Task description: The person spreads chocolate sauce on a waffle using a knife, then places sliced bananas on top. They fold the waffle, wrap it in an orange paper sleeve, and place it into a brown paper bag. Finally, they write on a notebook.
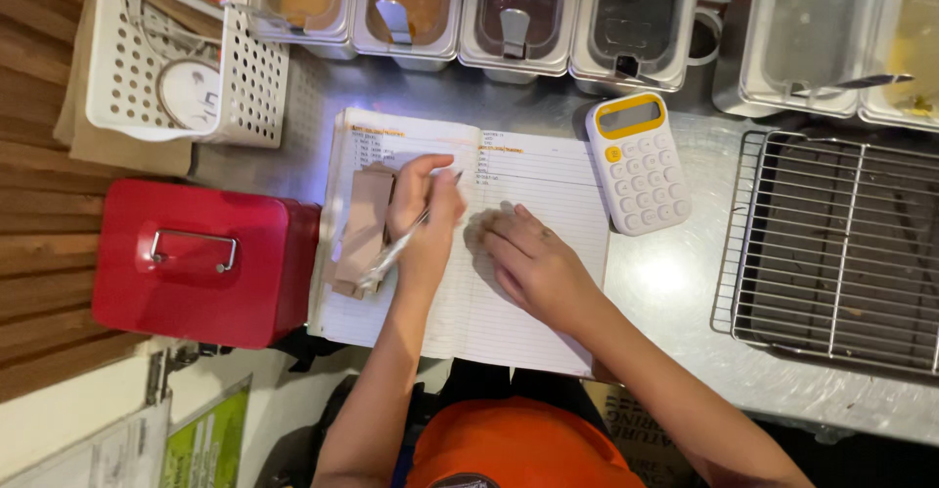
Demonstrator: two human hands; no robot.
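Notebook lay open under both hands; left hand gripped a pen mid-entry, fingers closed around it. Right hand pressed flat and empty on the page, calculator just beyond it. Judged: writing step underway; next called for a steady page.

Notebook sat mid-desk; cash box at 9 o'clock, calculator at 2, wire rack at 3, basket at 10, tubs at 12.

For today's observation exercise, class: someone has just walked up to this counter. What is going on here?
A person in an orange top bends over an open lined notebook on a metal counter. The left hand holds a pen over the pages; the right hand rests flat on the right page. A white and yellow calculator lies beside it, a red metal box to the left.
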